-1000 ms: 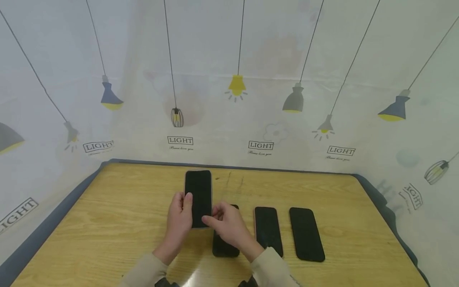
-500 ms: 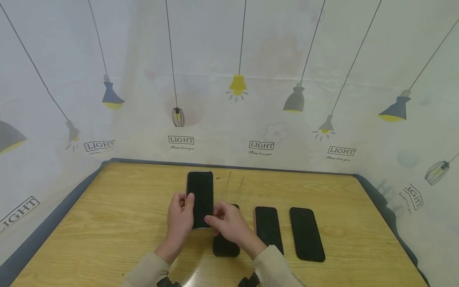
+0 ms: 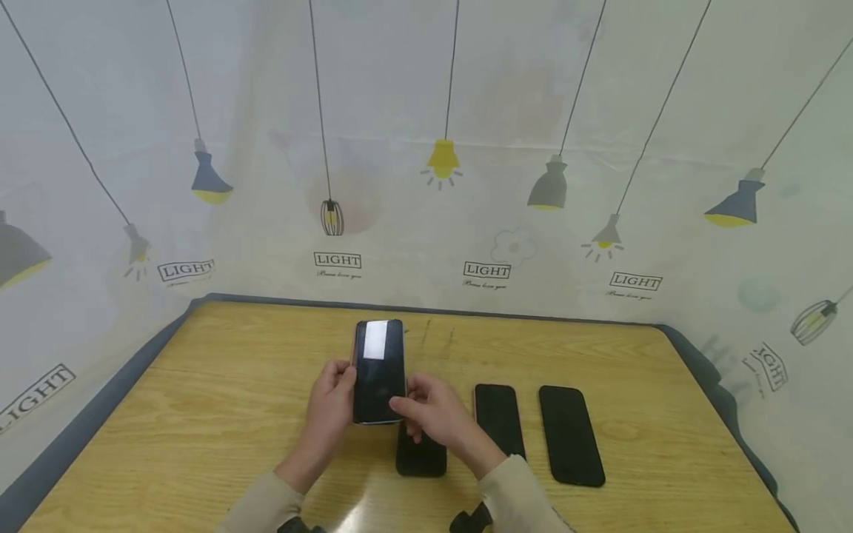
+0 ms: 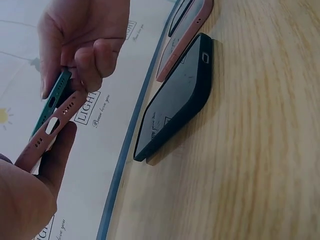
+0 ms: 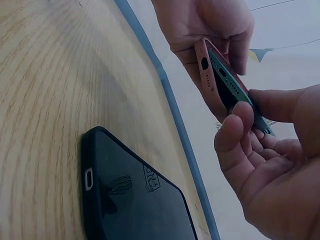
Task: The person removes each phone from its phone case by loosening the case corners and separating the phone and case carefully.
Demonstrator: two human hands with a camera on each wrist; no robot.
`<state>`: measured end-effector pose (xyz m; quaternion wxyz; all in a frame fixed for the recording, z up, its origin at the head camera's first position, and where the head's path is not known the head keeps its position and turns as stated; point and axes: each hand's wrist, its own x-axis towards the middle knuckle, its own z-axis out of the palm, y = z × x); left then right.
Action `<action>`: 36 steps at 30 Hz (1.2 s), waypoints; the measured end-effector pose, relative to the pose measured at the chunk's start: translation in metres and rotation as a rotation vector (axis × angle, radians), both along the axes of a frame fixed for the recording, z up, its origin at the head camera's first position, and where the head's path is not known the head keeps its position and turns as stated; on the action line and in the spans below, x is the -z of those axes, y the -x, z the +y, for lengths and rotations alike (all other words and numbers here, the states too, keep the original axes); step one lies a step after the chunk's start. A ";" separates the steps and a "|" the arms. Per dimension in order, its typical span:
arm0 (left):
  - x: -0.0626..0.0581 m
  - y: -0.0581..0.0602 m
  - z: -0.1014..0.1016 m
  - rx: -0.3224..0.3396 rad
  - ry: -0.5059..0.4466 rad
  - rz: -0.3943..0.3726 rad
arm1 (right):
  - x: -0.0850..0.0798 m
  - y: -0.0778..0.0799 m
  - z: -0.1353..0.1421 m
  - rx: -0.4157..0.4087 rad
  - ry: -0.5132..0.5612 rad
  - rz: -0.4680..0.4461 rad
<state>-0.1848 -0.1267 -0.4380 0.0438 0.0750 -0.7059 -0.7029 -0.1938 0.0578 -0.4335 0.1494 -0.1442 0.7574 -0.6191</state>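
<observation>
Above the table, my left hand (image 3: 332, 396) grips a pink phone case (image 4: 52, 125) by its left side. A phone with a green edge (image 5: 232, 82) sits tilted in it, its lower right corner lifted out so a gap shows between phone and case. My right hand (image 3: 436, 414) pinches that raised corner, thumb on the screen and fingers curled behind. The held phone's dark screen (image 3: 380, 385) faces up with a bright white reflection near its top. Just beneath my right hand lies a dark-cased phone (image 3: 421, 457), partly covered by the fingers.
To the right on the wooden table (image 3: 220, 414) lie a pink-edged phone (image 3: 500, 418), partly behind my right wrist, and a black phone (image 3: 571, 435). A pale curtain (image 3: 400, 89) printed with lamps encloses the table's back and sides.
The held phone has shifted slightly right and tilted, and a white reflection has come onto its screen. The lower right corner has moved along with my right fingers. The phones on the table stay put.
</observation>
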 end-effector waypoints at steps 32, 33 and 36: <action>0.009 -0.003 -0.035 -0.031 0.148 -0.048 | 0.005 0.006 0.020 -0.008 0.103 -0.061; 0.009 -0.003 -0.036 -0.030 0.152 -0.053 | 0.005 0.006 0.021 -0.003 0.102 -0.062; 0.010 -0.004 -0.039 -0.026 0.157 -0.065 | 0.005 0.009 0.022 0.013 0.098 -0.060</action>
